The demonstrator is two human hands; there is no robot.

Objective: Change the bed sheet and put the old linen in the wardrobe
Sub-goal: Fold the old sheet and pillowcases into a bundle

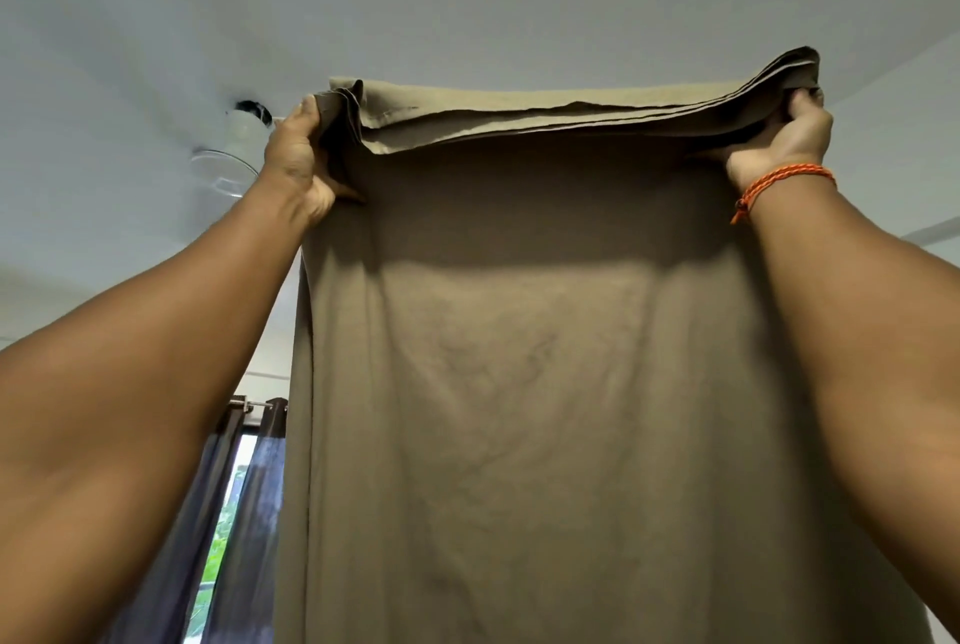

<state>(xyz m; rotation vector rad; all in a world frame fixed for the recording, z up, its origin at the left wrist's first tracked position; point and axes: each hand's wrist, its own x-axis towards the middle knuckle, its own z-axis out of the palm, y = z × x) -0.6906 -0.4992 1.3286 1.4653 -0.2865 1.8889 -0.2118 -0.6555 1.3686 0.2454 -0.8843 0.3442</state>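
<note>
An olive-brown bed sheet [545,357] hangs in front of me, folded into several layers along its top edge. Both arms are raised high toward the ceiling. My left hand [298,160] grips the sheet's upper left corner, fingers curled round the bunched layers. My right hand [784,134], with an orange cord bracelet at the wrist, grips the upper right corner. The sheet hangs straight down between my arms and fills the middle of the view. The bed and the wardrobe are out of sight.
A white ceiling fan [234,149] sits on the ceiling just behind my left hand. Dark blue curtains [228,513] on a rod frame a window at the lower left. Pale ceiling and walls fill the remaining view.
</note>
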